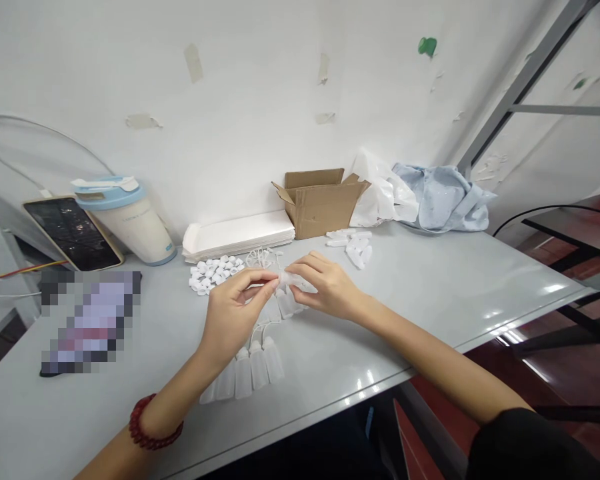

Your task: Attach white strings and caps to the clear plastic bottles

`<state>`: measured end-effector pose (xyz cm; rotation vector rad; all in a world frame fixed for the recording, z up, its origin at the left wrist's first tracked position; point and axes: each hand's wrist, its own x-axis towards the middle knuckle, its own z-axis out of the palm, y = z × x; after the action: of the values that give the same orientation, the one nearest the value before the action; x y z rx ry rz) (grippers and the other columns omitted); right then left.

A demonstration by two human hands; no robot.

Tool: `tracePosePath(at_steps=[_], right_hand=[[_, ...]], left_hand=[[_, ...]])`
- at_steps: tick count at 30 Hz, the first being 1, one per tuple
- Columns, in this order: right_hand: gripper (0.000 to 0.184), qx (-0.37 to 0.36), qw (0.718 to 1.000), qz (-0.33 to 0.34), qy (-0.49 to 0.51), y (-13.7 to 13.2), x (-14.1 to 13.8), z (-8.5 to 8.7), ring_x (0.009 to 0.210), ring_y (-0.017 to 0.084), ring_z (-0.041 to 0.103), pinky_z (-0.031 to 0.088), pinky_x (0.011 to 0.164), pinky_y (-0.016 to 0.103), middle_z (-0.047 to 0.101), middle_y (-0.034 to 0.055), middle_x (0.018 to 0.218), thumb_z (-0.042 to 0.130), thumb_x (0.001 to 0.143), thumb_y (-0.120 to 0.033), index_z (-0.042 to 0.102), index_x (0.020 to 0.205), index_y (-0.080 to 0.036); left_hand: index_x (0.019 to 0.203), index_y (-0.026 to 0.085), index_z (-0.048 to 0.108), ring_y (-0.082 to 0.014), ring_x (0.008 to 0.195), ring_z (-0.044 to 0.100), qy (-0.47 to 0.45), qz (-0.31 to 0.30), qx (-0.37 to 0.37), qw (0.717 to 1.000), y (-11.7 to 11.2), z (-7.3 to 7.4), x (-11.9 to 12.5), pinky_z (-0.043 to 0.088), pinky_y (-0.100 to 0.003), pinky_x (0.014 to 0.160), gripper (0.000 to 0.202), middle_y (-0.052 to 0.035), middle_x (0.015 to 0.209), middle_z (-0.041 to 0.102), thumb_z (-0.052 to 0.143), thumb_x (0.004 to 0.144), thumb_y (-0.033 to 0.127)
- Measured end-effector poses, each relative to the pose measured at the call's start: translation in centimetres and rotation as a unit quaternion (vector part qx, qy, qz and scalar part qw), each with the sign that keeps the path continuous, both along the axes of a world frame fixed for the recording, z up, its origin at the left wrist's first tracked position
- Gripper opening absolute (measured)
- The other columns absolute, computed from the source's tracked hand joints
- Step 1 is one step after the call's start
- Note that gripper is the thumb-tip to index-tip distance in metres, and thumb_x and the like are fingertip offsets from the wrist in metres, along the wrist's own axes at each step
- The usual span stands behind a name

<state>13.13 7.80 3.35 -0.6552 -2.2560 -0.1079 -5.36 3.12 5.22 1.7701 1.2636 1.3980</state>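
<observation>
— What's in hand at mid-frame?
— A small bottle [293, 280] of soft, translucent plastic, just above the tabletop [430, 300]. The right hand [330, 287] has its grip closed round the body, and the left hand [233, 313] pinches the narrow tip.
— What does it call for?
— Steady alignment, I'd judge. Similar bottles [253, 370] lie lower centre, and small white caps [215, 272] left of centre.

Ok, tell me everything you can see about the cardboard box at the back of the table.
The cardboard box is small, brown and upright with its flaps open. It stands on the grey table against the wall, between a stack of white sheets and a white plastic bag that touches its right flap. Its inside is hidden.
</observation>
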Motion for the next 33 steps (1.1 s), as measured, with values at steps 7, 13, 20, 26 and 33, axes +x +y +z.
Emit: tracePosePath(at_steps=[7,13,20,26,33], right_hand=[[0.016,0.009,1.000,0.002,0.007,-0.2,-0.1,-0.2,0.077,0.018,0.056,0.050,0.063,0.030,0.063,0.0072,0.083,0.055,0.084,-0.020,0.059,0.099,-0.015],[0.017,0.016,0.999,0.020,0.019,-0.4,-0.4,-0.2,0.075,0.017,0.056,0.050,0.063,0.029,0.062,0.0070,0.080,0.053,0.087,-0.020,0.058,0.101,-0.014],[0.016,0.012,1.000,0.019,0.010,-0.7,-0.5,-0.1,0.075,0.018,0.058,0.050,0.062,0.030,0.063,0.0078,0.082,0.053,0.088,-0.022,0.057,0.102,-0.015],[0.021,0.003,1.000,0.014,0.015,-1.1,-0.7,0.0,0.073,0.017,0.059,0.051,0.062,0.030,0.064,0.0075,0.080,0.048,0.092,-0.025,0.053,0.110,-0.014],[0.029,0.014,1.000,0.023,0.012,-1.2,-0.6,0.1,0.075,0.018,0.058,0.051,0.061,0.030,0.063,0.0077,0.081,0.048,0.093,-0.023,0.049,0.120,-0.013]], left_hand=[[0.085,0.021,0.069,-0.0153,0.083,0.064,-0.008,-0.004,-0.046,0.999,0.0,0.1,-0.1,0.057,-0.027,0.077,0.013,-0.0014,0.088,0.068,0.069,0.077,0.030],[0.086,0.021,0.066,-0.0151,0.083,0.063,-0.013,-0.018,-0.065,0.998,0.1,0.4,-0.1,0.056,-0.025,0.073,0.015,-0.0008,0.087,0.066,0.069,0.076,0.031],[0.080,0.020,0.068,-0.0165,0.078,0.063,0.001,0.005,-0.061,0.998,0.1,0.6,-0.2,0.056,-0.028,0.072,0.014,-0.0014,0.081,0.067,0.066,0.079,0.034],[0.086,0.020,0.067,-0.0158,0.082,0.062,-0.011,0.002,-0.055,0.998,0.1,0.5,-0.1,0.056,-0.025,0.070,0.015,-0.0019,0.087,0.067,0.069,0.076,0.032],[0.091,0.019,0.066,-0.0172,0.084,0.063,-0.032,-0.011,-0.063,0.997,0.1,0.7,-0.2,0.057,-0.028,0.071,0.021,-0.0036,0.091,0.067,0.071,0.074,0.031]])
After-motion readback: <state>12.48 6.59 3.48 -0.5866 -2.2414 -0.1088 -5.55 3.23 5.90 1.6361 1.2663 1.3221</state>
